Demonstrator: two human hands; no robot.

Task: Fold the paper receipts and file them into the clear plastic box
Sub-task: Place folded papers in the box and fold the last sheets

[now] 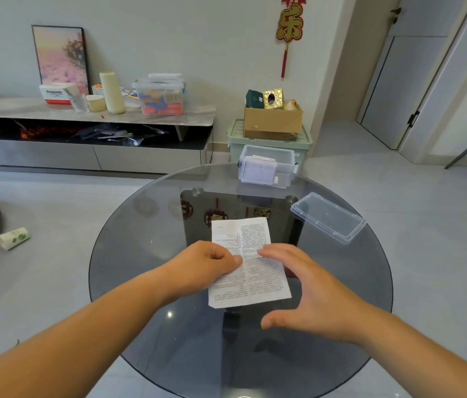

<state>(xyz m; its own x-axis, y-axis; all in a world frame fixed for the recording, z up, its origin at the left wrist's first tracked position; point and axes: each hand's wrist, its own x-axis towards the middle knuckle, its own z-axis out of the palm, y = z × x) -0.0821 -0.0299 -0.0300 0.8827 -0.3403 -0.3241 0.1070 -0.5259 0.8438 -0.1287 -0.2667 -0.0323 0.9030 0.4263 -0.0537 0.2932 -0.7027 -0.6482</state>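
Paper receipt (251, 275), white with dense print, lay on the round smoked-glass table (140, 254), its long axis running away from the person with a lengthwise crease down the middle. The left hand (206, 262) had its fingers curled and pinched the sheet's left edge at mid-length. The right hand (309, 288) was spread, fingertips resting near the crease, thumb wide apart below. The clear plastic box (289, 168), already holding papers, stood beyond the receipt's far end, well apart and slightly right, its clear lid (328, 216) off beside it. Judging by that, the right hand sat nearer for filing once the fold was made.
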